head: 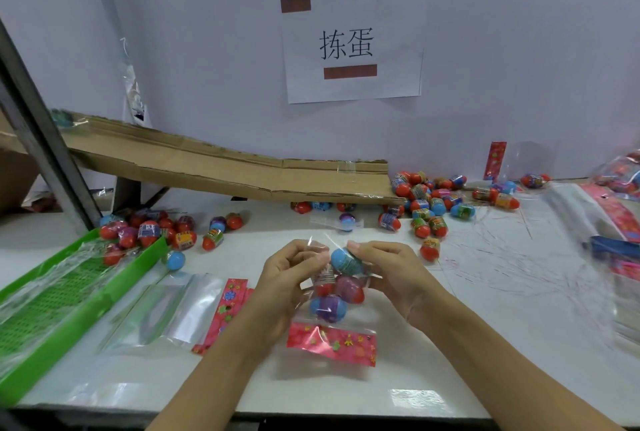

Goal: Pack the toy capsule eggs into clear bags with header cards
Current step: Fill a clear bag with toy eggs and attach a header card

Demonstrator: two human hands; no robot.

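A white tabletop [485, 344] filled the lower view, with a pale wall behind it bearing a paper sign [353, 44]. A long cardboard ramp [221, 167] sloped down from the left and ended near the middle of the tabletop. At the left edge sat a green tray [114, 287] lined with clear film, a few eggs lying at its far end. Loose toy capsule eggs [429, 204], mostly red and blue, lay heaped by the foot of the ramp, and another cluster [152, 228] lay beside the tray's far corner. A stack of empty clear bags [173, 309] with pink flowered header cards lay flat between the tray and the person's left forearm.

In the centre, held above the tabletop, was a clear bag [332, 299] with its pink header card [332, 344] hanging towards the person and its mouth pointing away. Several eggs were inside. The left hand [287, 278] had curled fingers pinching the bag's open edge. The right hand [388, 275] pinched the opposite edge, its fingertips touching a blue egg [344, 261] sitting at the mouth.
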